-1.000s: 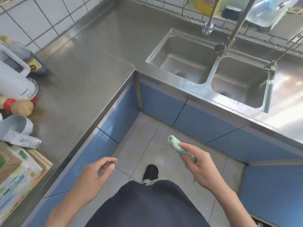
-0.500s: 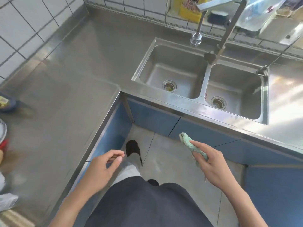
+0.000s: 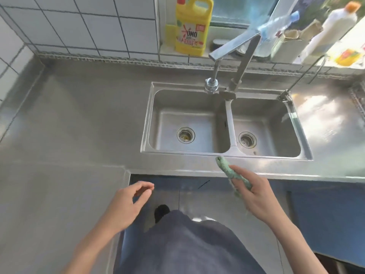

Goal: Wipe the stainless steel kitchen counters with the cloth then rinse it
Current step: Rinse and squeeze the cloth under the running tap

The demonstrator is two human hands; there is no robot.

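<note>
Right hand [image 3: 256, 194]: gripped the green cloth, fingers and thumb curled round it; held in the air at the counter's front edge, in front of the divider between the basins.
Cloth [image 3: 230, 171]: bunched into a roll, upper end poking up past the fingers over the front counter strip, lower end hanging below the palm.
Left hand [image 3: 128, 202]: held nothing, fingers loosely curled w/ thumb near forefinger; hovered beside the inner corner of the L-shaped counter.
Counter [image 3: 79, 119]: stainless steel, L-shaped, ran along the tiled wall and down the left side.
Sink [image 3: 227, 153]: double-basin, set in the counter, one drain per basin.
Tap [image 3: 233, 44]: square-section spout, rose from behind the divider, outlet over the left basin.
Detergent jug [image 3: 192, 26]: yellow, upright on the sill behind the sink.
White bottle [image 3: 331, 26]: orange cap, on the sill at right, appeared tilted.
Cabinet fronts [image 3: 325, 214]: blue, under the counter.
</note>
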